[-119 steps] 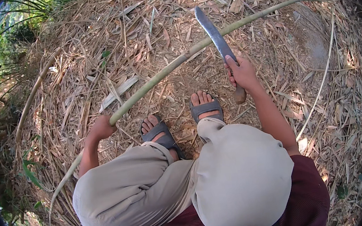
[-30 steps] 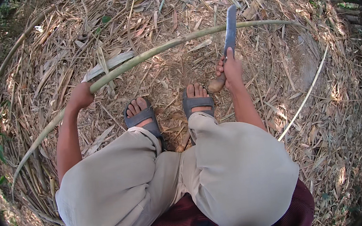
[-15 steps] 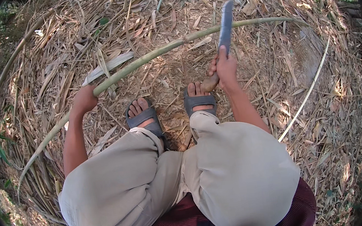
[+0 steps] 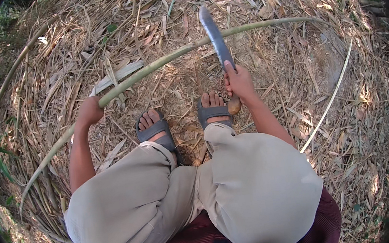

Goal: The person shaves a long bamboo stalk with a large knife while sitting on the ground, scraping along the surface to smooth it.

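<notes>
Left fingers (image 4: pixel 95 108) wrap the green pole (image 4: pixel 168 58); right fingers (image 4: pixel 228 84) grip the machete (image 4: pixel 215 35) (by its handle (image 4: pixel 234 105)).

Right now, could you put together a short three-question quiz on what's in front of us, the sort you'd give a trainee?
1. Which hand grips the long, curved green pole?
2. True or false: the large knife in the right hand has its tip pointing away from the person's feet.
3. Fill in the blank: on each foot is a dark, open-toed ____.

Key:
1. The left hand.
2. True.
3. Sandal.
</notes>
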Demonstrator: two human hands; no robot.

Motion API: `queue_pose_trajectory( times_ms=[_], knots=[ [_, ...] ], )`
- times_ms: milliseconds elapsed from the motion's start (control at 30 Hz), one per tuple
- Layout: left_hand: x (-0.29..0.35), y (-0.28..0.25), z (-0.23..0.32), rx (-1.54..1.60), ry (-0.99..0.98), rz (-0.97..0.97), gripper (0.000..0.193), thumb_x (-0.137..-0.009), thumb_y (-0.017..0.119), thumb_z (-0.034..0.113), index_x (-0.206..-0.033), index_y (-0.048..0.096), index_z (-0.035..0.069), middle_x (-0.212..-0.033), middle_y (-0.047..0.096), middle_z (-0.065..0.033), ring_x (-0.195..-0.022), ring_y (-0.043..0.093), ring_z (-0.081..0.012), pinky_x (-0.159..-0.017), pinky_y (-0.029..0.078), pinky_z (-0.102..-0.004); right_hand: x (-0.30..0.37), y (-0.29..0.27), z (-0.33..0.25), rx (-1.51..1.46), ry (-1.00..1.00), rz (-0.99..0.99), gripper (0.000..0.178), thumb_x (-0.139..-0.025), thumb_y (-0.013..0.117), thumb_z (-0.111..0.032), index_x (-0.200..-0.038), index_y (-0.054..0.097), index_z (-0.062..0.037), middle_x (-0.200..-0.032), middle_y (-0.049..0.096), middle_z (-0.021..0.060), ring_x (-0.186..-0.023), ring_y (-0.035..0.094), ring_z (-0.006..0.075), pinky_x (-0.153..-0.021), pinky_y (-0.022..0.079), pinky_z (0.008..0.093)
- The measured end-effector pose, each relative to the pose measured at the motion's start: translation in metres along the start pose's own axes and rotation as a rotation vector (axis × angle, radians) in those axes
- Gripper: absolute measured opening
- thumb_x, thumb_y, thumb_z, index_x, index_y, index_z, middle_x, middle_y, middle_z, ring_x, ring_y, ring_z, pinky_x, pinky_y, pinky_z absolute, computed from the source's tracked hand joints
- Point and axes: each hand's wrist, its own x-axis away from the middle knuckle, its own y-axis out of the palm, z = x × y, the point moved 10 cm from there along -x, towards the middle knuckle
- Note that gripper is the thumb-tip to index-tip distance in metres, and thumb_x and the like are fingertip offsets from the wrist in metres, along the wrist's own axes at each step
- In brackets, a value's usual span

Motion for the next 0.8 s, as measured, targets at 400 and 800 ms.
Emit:
queue_pose_trajectory(
  times_ms=[400, 800],
  knots=[
    [-0.008, -0.007, 0.009, -0.037, -0.020, -0.013, 0.018, -0.078, 0.063, 0.009, -0.093, 0.073, 0.008, -0.087, 0.071, -0.0208, -0.085, 0.068, -0.0416, -0.078, 0.054, -0.0504, 0.009, 0.034, -0.008, -0.188, -0.012, -0.036, 0.042, -0.105, 0.052, -0.041, -0.085, 0.049, -0.0040, -0.063, 0.049, 0.0020, -0.045, 0.046, 0.0092, -0.039, 0.038, 0.0276],
    [0.005, 0.000, 0.011, -0.012, 0.037, 0.058, 0.015, -0.078, 0.067, 0.013, -0.090, 0.069, 0.006, -0.084, 0.070, -0.0211, -0.085, 0.067, -0.0416, -0.077, 0.053, -0.0514, 0.027, 0.078, 0.004, -0.132, 0.034, -0.258, 0.039, -0.104, 0.055, -0.038, -0.085, 0.055, -0.0036, -0.061, 0.051, 0.0015, -0.043, 0.047, 0.0097, -0.039, 0.039, 0.0264]
  ],
)
